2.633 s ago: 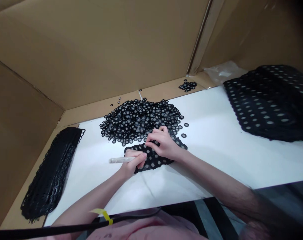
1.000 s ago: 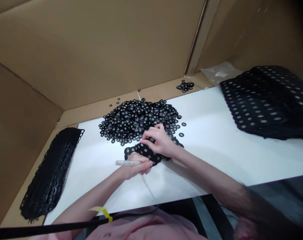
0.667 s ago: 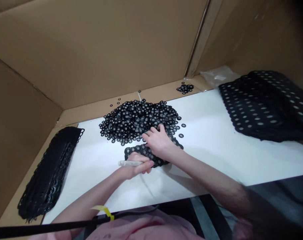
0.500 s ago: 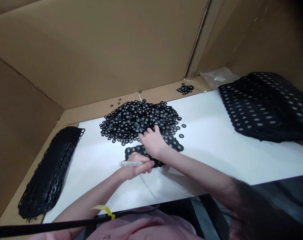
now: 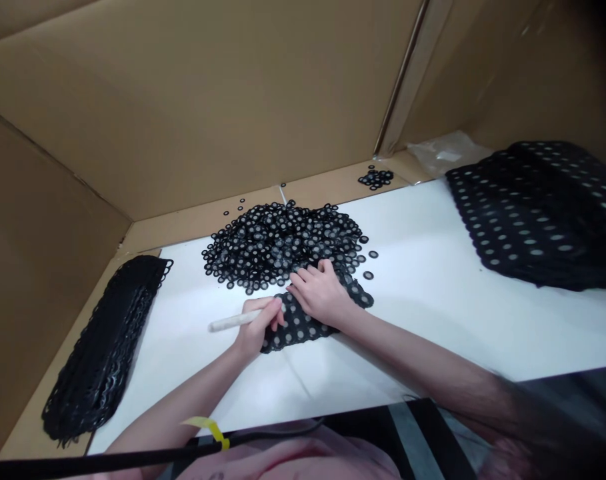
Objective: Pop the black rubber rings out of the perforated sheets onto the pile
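My left hand [image 5: 261, 323] is closed around a white pen-like stick [image 5: 233, 322], whose blunt rear end points left. Its fingertips are at the left part of a black sheet [image 5: 299, 332] with rows of pale round spots. Across the upper middle of this sheet lies my right hand [image 5: 320, 293], fingers bent over it and closed on it. Those fingertips are partly hidden. Just beyond the right hand is a heap of small black rings [image 5: 283, 240], which touches or overlaps the sheet's far edge. The working tip of the stick is hidden by my left fingers.
A stack of black lacy strips [image 5: 107, 347] lies at the left. Black dotted sheets [image 5: 537, 213] are piled at the right, near a clear plastic bag [image 5: 447, 153]. A small cluster of rings [image 5: 376, 179] sits at the back. Cardboard walls [image 5: 207, 100] surround the white board [image 5: 413, 253].
My left hand has moved left and slightly up with the stick, uncovering more of the sheet. The right hand has shifted slightly right and down. The whole view has moved a little.
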Demonstrator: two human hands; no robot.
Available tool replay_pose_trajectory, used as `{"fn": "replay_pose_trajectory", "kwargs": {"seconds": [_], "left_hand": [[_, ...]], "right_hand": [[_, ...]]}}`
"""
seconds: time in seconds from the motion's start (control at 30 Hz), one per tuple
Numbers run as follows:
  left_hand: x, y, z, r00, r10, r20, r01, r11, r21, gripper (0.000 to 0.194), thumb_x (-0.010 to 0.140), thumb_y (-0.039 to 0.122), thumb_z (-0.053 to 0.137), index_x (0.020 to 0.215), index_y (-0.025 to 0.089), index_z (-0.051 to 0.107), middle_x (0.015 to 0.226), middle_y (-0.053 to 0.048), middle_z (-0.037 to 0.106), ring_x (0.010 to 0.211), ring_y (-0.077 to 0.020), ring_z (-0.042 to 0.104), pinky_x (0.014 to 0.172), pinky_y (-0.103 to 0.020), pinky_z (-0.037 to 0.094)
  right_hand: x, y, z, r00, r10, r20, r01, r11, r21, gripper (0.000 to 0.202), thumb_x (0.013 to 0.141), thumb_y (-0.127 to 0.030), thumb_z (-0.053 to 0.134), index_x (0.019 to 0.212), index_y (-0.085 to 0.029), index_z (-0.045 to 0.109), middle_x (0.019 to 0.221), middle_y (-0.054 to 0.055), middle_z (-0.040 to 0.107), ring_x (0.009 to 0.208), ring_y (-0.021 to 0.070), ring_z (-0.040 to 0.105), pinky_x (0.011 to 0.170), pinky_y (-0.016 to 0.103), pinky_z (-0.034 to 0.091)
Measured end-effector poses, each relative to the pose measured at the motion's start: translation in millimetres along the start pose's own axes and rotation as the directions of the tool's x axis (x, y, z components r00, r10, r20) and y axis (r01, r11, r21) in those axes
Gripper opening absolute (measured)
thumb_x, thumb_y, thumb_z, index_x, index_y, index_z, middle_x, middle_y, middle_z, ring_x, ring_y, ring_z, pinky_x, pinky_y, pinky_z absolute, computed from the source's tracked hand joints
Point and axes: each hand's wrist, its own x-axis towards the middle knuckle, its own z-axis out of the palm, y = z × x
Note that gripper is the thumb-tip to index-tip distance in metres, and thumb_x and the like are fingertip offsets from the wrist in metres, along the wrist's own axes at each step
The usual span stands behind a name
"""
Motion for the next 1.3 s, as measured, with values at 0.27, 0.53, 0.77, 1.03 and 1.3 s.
{"fn": "replay_pose_trajectory", "kwargs": {"seconds": [0.27,0.53,0.77,1.03,1.3], "left_hand": [[11.3,-1.7,-6.7,0.999,-0.044,0.007,0.043,0.994,0.096,0.044,0.085,0.041,0.045,0.052,0.014,0.056,0.045,0.001,0.046,0.047,-0.0099,0.04,0.049,-0.024,0.029],[10.5,-3.0,-7.7,1.0,-0.027,0.014,0.025,0.993,0.111,0.044,0.085,0.041,0.043,0.053,0.014,0.057,0.046,0.001,0.046,0.048,-0.0101,0.041,0.051,-0.024,0.03],[11.2,-2.1,-7.1,0.998,0.002,0.061,-0.013,0.983,0.184,0.042,0.087,0.04,0.042,0.055,0.014,0.055,0.051,0.001,0.048,0.054,-0.011,0.044,0.055,-0.024,0.031],[13.8,2.6,-14.4,0.982,0.033,0.184,-0.085,0.954,0.286,0.044,0.089,0.038,0.039,0.054,0.014,0.051,0.052,0.002,0.045,0.056,-0.0111,0.045,0.058,-0.024,0.033],[21.3,12.8,-19.0,0.914,0.055,0.403,-0.236,0.879,0.414,0.042,0.092,0.034,0.033,0.059,0.015,0.052,0.06,0.001,0.051,0.061,-0.0106,0.049,0.063,-0.023,0.035]], "right_hand": [[-0.8,3.3,-1.0,0.997,-0.069,-0.019,0.07,0.995,0.075,0.03,0.091,-0.037,0.036,0.083,-0.016,0.055,0.087,0.009,0.058,0.083,0.0215,0.042,0.075,0.039,0.02],[-1.9,6.7,-6.6,0.998,-0.056,0.018,0.049,0.963,0.265,0.02,0.086,-0.035,0.046,0.086,-0.017,0.053,0.083,0.005,0.061,0.083,0.0193,0.042,0.076,0.037,0.019],[-1.4,11.2,-3.0,0.992,-0.12,0.04,0.101,0.942,0.319,0.018,0.086,-0.031,0.049,0.077,-0.017,0.056,0.081,0.003,0.059,0.084,0.0177,0.043,0.077,0.037,0.019],[-0.4,12.9,-3.2,0.985,-0.169,0.042,0.139,0.908,0.394,0.016,0.085,-0.026,0.051,0.073,-0.017,0.054,0.077,0.001,0.059,0.084,0.017,0.044,0.078,0.036,0.019],[0.6,12.1,-3.7,0.979,-0.198,0.04,0.161,0.885,0.438,0.017,0.086,-0.023,0.051,0.07,-0.017,0.052,0.075,0.0,0.059,0.083,0.0159,0.043,0.078,0.035,0.018]]}}
